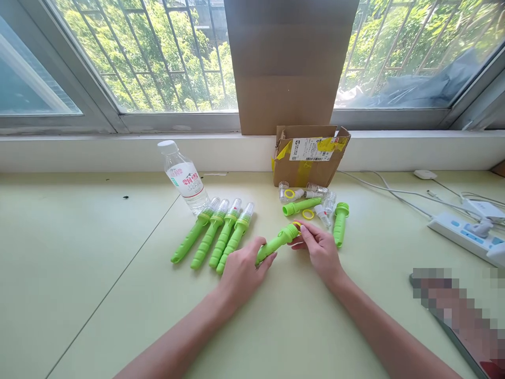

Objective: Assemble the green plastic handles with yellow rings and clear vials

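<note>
My left hand (243,263) is wrapped round the lower part of a green ribbed plastic handle (276,242), whose threaded end points up and to the right. At that end my right hand (321,250) pinches a yellow ring (297,225); whether the ring is over the thread or only against it, I cannot tell. Left of my hands lie several green handles with clear caps (232,234), side by side. Beyond my right hand are a loose green handle (340,223), another green handle (302,206), a yellow ring (308,214), clear caps (329,201) and a small white part (321,213).
A tilted water bottle (185,179) is behind the capped handles. An opened cardboard box (303,171) stands by the window wall, below a tall cardboard sheet (290,68). On the right are a power strip (465,237), cables (398,197) and a pixelated flat object (453,316).
</note>
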Demonstrator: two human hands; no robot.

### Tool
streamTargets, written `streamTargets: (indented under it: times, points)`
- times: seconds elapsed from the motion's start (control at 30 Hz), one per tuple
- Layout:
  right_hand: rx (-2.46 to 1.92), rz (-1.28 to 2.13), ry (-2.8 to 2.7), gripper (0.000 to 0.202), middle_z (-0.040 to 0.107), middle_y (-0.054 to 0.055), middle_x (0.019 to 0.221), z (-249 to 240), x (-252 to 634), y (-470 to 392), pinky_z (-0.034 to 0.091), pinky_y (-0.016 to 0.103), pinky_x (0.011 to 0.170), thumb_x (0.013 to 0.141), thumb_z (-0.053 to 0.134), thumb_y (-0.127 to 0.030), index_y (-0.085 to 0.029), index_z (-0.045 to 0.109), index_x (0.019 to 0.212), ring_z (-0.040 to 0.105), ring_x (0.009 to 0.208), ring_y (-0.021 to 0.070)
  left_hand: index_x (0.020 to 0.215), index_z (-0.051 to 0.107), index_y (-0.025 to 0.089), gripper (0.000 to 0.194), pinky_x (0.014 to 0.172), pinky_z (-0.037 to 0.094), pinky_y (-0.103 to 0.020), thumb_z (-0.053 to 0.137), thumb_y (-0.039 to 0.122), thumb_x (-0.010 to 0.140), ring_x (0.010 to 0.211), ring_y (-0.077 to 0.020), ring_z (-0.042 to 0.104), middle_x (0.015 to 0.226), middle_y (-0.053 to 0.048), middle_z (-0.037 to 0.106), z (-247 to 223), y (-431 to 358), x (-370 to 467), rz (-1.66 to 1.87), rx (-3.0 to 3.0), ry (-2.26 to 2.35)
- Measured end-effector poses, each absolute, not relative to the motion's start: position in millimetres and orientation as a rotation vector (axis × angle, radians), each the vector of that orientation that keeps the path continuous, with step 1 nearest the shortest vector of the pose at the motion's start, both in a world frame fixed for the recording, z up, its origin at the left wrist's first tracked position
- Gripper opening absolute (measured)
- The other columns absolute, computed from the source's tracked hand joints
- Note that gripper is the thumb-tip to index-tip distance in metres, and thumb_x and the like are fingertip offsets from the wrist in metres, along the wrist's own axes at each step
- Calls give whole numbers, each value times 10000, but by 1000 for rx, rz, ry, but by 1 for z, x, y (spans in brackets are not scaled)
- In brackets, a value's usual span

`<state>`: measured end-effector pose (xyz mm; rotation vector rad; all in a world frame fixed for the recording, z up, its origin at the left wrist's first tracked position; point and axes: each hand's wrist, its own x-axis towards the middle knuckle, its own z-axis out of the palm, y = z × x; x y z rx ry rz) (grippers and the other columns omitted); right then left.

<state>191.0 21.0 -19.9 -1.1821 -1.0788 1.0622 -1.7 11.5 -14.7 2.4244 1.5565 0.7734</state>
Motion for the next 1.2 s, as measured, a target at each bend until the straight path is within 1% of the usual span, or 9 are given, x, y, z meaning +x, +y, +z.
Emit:
streamTargets:
  times: [0.13, 0.23, 0.37, 0.43, 0.57, 0.73, 0.93, 1.1, 1.2]
  points:
    - [-1224, 1023, -1101, 449, 685, 82, 1077, -21, 191, 21, 608, 337, 586, 825, 572, -527, -196, 658, 1116, 689, 706, 187, 948, 530, 214, 207, 487, 335, -223, 506, 413, 897, 480, -117, 502, 616, 42, 582, -14, 11, -2, 770, 2442, 1529]
    - [-1245, 975, -1108, 451, 674, 92, 1125, -22, 192, 22, 609, 332, 582, 828, 556, -543, -208, 656, 1113, 691, 787, 213, 955, 535, 210, 216, 488, 337, -226, 505, 416, 897, 473, -116, 498, 616, 39, 587, -14, 10, -2, 787, 2444, 1531]
    - [-1257, 889, -1072, 456, 671, 99, 1127, -25, 192, 23, 618, 336, 580, 840, 530, -554, -200, 652, 1101, 658, 935, 251, 961, 538, 209, 213, 489, 337, -229, 516, 410, 893, 463, -113, 491, 634, 34, 602, -16, 9, -2, 802, 2464, 1523]
    - [-1261, 877, -1070, 452, 672, 97, 1111, -25, 191, 23, 620, 334, 578, 840, 528, -554, -196, 657, 1085, 654, 919, 243, 962, 538, 209, 209, 489, 336, -229, 523, 405, 892, 462, -111, 491, 644, 32, 607, -16, 9, -2, 816, 2471, 1515]
    - [-1284, 868, -1015, 429, 659, 88, 1111, -25, 190, 23, 622, 330, 578, 849, 526, -536, -195, 648, 1079, 661, 768, 185, 978, 529, 208, 220, 488, 338, -225, 514, 412, 899, 471, -111, 497, 651, 32, 604, -18, 9, -2, 852, 2470, 1503]
    - [-1222, 898, -1075, 355, 674, 78, 1060, -20, 189, 20, 614, 300, 589, 864, 539, -480, -201, 659, 1047, 646, 884, 204, 973, 517, 207, 204, 489, 325, -228, 504, 401, 910, 485, -111, 503, 665, 34, 595, -19, 9, -3, 862, 2528, 1470]
    - [-1127, 940, -1166, 299, 674, 74, 1082, -14, 188, 14, 598, 313, 662, 883, 537, -424, -212, 661, 1053, 646, 915, 204, 943, 507, 211, 178, 490, 311, -234, 497, 387, 918, 498, -114, 508, 681, 34, 595, -20, 9, -3, 862, 2586, 1460]
    - [-1075, 996, -1175, 312, 669, 71, 1094, -16, 188, 12, 579, 369, 786, 812, 658, -369, -221, 638, 1086, 655, 943, 219, 945, 500, 217, 152, 496, 312, -228, 516, 364, 911, 503, -109, 506, 707, 36, 609, -20, 9, -2, 878, 2556, 1478]
    - [-1077, 1021, -1145, 333, 675, 81, 1102, -17, 188, 13, 566, 400, 832, 774, 703, -360, -214, 635, 1066, 658, 962, 234, 957, 497, 221, 151, 504, 319, -225, 520, 363, 909, 534, -110, 519, 738, 37, 619, -20, 9, -3, 861, 2569, 1463]
